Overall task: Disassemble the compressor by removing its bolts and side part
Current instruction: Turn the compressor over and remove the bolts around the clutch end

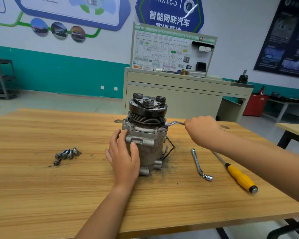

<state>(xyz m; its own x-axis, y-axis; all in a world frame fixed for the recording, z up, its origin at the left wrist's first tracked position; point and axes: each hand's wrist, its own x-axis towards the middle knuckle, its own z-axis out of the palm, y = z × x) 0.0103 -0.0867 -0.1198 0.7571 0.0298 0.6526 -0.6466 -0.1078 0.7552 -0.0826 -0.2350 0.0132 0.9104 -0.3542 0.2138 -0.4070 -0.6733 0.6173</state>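
A wooden table carries a yellow-handled screwdriver near its right edge, an L-shaped socket wrench just left of it, and a smear of dark grit. Behind stands a beige cabinet topped by a diagram board. A grey shelf is far left, a red bin far right.

a grey cast-metal compressor, black grooved pulley on top, stands upright on the wooden table. five loose dark bolts lie clustered to its left.

Automotive training workshop: wiring-diagram trainer board, car posters, wooden workbench.
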